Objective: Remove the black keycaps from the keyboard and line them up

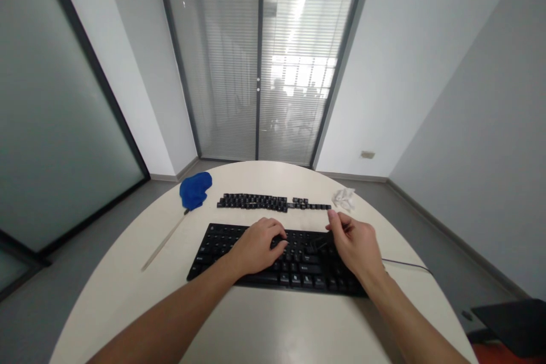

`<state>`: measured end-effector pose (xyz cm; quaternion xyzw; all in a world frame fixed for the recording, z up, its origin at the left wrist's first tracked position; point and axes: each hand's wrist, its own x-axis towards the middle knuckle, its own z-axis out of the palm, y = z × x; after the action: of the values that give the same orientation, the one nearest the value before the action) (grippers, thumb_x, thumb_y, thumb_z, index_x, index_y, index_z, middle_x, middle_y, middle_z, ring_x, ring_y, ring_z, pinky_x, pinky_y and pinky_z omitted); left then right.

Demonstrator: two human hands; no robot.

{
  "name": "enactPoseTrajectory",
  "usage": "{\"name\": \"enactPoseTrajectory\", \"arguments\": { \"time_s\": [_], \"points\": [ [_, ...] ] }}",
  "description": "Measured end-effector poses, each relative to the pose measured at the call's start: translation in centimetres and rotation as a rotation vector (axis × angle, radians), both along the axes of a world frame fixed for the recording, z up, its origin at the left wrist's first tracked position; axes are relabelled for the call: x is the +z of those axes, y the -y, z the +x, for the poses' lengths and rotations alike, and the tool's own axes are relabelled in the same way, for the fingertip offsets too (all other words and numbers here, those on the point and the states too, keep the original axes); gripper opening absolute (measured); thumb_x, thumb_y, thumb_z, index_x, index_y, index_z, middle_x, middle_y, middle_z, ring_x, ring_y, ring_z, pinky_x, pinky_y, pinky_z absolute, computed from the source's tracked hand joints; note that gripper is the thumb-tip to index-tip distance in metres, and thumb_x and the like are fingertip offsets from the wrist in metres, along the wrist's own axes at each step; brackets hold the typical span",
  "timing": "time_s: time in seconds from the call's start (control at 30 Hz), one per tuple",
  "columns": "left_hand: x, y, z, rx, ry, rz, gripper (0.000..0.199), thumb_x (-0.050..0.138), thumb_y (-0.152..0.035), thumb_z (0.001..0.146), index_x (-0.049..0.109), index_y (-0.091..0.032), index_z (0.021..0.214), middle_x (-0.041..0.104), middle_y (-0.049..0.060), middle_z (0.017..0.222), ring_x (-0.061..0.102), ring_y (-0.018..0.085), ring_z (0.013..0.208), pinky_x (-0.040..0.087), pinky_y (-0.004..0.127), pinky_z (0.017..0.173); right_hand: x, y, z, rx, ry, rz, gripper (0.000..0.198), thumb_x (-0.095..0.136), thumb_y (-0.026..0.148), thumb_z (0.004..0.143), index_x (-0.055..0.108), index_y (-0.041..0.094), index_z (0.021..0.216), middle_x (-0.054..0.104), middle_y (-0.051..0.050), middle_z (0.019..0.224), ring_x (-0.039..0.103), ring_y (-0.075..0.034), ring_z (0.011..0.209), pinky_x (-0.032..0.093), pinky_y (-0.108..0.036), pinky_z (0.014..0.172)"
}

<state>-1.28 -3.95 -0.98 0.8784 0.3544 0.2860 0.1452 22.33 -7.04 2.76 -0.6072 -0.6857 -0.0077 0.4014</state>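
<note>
A black keyboard (222, 242) lies on the round white table (128, 290) in front of me. My left hand (256, 247) rests palm down on the keyboard's middle, fingers curled onto the keys and holding nothing. My right hand (356, 244) hovers over the keyboard's right part. Its thumb and fingers pinch a small black keycap (319, 243) just above the keys. Behind the keyboard, a row of loose black keycaps (260, 202) is laid out on the table.
A blue duster head (195, 190) on a thin pale stick (164, 242) lies at the table's left. A crumpled white wipe (343, 198) sits at the back right. The keyboard's cable (405, 264) runs off right. Glass doors with blinds stand beyond.
</note>
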Motion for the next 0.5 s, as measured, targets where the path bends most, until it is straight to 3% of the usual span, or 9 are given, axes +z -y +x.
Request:
{"name": "enactPoseTrajectory", "arguments": {
  "time_s": [0.2, 0.5],
  "points": [
    [0.0, 0.04, -0.01, -0.002, 0.002, 0.0, 0.008, 0.058, -0.021, 0.089, 0.064, -0.019, 0.094, 0.065, 0.006, 0.104, 0.057, 0.022, 0.098, 0.047, 0.038, 0.092, -0.44, -0.69, 0.48, -0.021, -0.048, -0.123, 0.054, 0.041, 0.055, 0.097, 0.058, 0.021, 0.059, 0.071, -0.005, 0.061, 0.066, -0.02, 0.057, 0.04, -0.026, 0.056],
    [0.12, 0.03, 0.08, 0.007, -0.003, -0.004, 0.007, 0.059, -0.022, 0.089, 0.063, -0.02, 0.094, 0.066, 0.006, 0.102, 0.057, 0.022, 0.098, 0.047, 0.038, 0.091, -0.48, -0.64, -0.33, 0.011, -0.056, -0.123, 0.055, 0.043, 0.059, 0.094, 0.046, 0.022, 0.053, 0.054, 0.0, 0.043, 0.055, -0.016, 0.043, 0.034, -0.026, 0.051]
  ]
}}
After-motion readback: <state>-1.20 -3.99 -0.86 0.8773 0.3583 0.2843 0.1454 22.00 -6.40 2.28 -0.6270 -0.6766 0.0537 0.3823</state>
